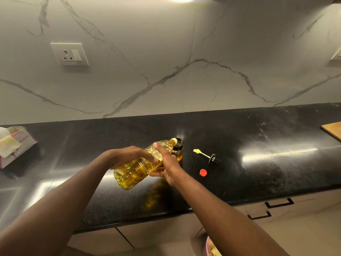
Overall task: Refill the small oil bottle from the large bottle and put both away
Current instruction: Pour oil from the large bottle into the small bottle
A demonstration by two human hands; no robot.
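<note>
One large bottle (134, 170), one small bottle (179, 154)

Two bottles show: one large bottle (136, 169) and one small oil bottle (179, 152). There are two hands, a left hand (127, 154) and a right hand (168, 163). There is one red cap (203, 172), one brush-tipped lid (209, 157), one tissue box (17, 145), one wall socket (69, 54) and one wooden board (333, 129).

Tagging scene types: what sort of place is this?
Most likely a home kitchen: glossy black stone countertop, white grey-veined marble backsplash, beige cabinet drawers below, and a large clear plastic bottle of yellow oil.
</note>
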